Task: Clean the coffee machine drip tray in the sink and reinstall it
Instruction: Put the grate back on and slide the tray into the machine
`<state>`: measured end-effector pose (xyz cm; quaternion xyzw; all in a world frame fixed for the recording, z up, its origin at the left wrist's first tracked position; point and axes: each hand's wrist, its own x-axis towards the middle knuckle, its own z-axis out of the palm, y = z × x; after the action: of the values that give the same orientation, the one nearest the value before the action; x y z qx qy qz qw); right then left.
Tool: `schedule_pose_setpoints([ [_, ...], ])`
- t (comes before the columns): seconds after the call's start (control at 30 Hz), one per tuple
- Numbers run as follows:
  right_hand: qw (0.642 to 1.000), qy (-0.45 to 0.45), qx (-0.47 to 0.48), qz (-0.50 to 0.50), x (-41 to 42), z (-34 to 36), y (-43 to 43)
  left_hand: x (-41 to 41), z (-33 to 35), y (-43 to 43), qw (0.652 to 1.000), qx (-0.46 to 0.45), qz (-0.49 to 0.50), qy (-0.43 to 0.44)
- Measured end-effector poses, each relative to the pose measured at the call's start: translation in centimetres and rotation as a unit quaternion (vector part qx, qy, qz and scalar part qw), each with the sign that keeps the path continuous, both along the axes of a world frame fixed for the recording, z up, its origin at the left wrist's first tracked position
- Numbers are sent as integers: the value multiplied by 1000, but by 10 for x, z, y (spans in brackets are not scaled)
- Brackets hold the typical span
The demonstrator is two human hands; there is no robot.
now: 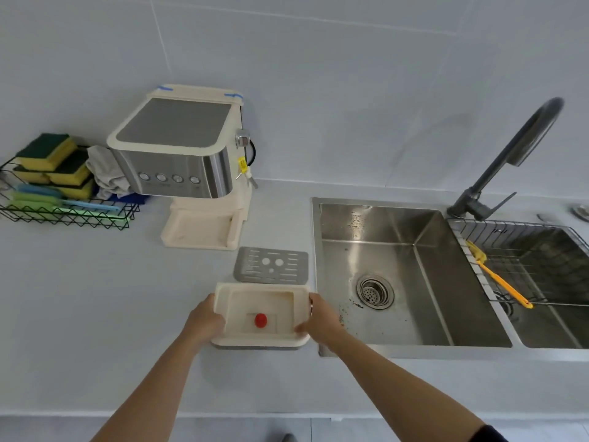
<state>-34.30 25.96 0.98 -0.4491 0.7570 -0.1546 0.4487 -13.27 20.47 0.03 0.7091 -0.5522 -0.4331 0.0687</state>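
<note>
stage: early | we hold the drip tray (267, 301) by its 2 ends, left hand (204, 320) and right hand (322, 317) gripping | tray at the counter (95, 298) edge beside the sink (366, 224); grate (271, 265) off; wash and reinstall pending

You're standing at a kitchen counter (95, 282) backed by a pale tiled wall (318, 90). A double steel sink (398, 250) is set into its right end, with a dark gooseneck faucet (510, 154) behind it and a wire rack (510, 228) holding a yellow brush (500, 279) in the right basin. Along the counter's back edge stand a coffee machine (178, 148) and a wire basket (63, 218) of sponges (47, 151).
</note>
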Motion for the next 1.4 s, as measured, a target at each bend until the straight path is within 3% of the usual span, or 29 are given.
schedule_pose_setpoints([
  [0.13, 999, 6, 20, 25, -8, 2, -5, -6, -3, -3, 999, 17, -21, -29],
  [0.33, 998, -5, 51, 34, -15, 18, -20, 4, 4, -14, 999, 48, 13, 11],
  [0.57, 998, -62, -18, 19, -13, 58, -54, 5, 25, -62, 998, -14, 11, 62],
  [0.97, 988, -83, 9, -127, 2, 29, -96, -18, 0, -114, 997, 17, -5, 75],
  [1.4, 965, -103, 49, -238, -2, 4, -114, -38, -19, -144, 977, 84, 100, 168],
])
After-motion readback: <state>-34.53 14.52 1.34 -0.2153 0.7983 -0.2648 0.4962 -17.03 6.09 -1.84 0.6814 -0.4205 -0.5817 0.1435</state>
